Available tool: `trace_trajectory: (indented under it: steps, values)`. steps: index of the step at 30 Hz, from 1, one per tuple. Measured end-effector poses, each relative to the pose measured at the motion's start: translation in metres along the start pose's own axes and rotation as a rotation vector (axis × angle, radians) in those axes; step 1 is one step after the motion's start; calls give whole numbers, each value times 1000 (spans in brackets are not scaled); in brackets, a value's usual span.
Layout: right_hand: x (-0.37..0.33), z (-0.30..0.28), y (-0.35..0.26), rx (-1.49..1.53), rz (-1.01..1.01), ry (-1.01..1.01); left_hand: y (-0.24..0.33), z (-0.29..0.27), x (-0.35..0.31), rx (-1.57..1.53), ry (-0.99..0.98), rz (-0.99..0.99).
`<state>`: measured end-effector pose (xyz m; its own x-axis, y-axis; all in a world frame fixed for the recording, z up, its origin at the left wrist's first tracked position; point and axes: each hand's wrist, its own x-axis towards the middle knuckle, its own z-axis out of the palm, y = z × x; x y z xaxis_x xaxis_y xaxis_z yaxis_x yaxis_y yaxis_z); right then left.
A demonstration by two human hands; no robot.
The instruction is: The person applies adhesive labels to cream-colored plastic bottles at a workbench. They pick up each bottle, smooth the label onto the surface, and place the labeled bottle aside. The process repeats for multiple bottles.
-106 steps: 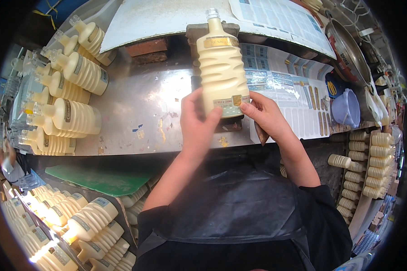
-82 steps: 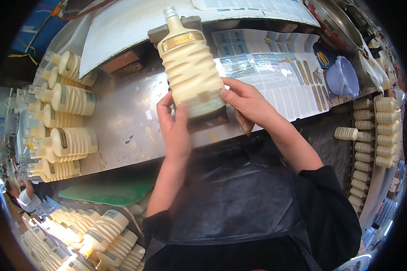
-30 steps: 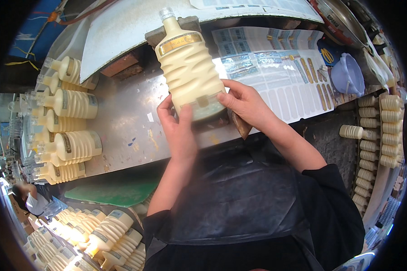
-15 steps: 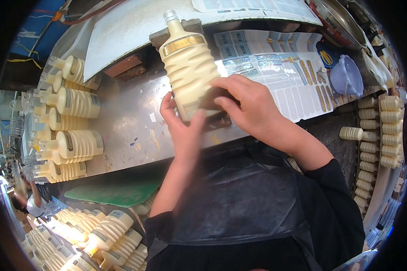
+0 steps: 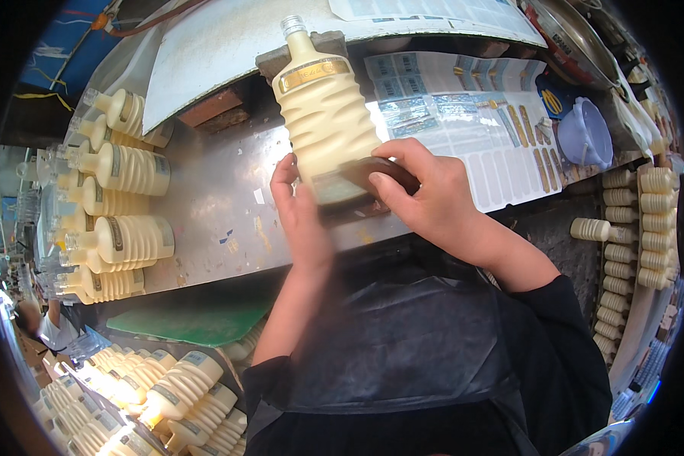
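Note:
A cream ribbed bottle (image 5: pixel 328 114) with a clear threaded neck lies on the metal table, its neck end up on a grey block (image 5: pixel 273 64). A gold label (image 5: pixel 314 74) sits across its shoulder. My left hand (image 5: pixel 304 216) grips the bottle's lower left side, fingers curled at its edge; the thumb is blurred. In my right hand (image 5: pixel 433 186) a dark brown flat scraper (image 5: pixel 397 172) is pinched between thumb and fingers. Its blade lies against the lower front of the bottle, over a pale label (image 5: pixel 334 188) that is partly hidden.
Sheets of stickers (image 5: pixel 486 125) in blue, silver and gold lie right of the bottle, near a lilac bucket (image 5: pixel 584 135). Several cream bottles (image 5: pixel 133 242) line the table's left end; more are heaped lower left (image 5: pixel 186 380) and stacked at right (image 5: pixel 653 220). A white board (image 5: pixel 228 57) borders the back.
The scraper has come into clear view at the bottle's lower front, with my right hand slightly lower and further right. My left thumb has shifted off the bottle's front. The bottle has barely moved.

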<state>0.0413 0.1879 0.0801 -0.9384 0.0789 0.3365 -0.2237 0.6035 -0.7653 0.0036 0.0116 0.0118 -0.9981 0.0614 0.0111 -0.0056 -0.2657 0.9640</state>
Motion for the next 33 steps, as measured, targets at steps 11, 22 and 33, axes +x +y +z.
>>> trace_trajectory:
  steps: [11,22,33]
  values:
    - [-4,-11,9,289,408,-77,-9,10,6,197,61,64]
    - [-11,-10,48,258,431,-163,-10,9,-1,224,31,34]
    - [-15,3,68,318,429,-73,-6,-1,-5,-140,-14,-92]
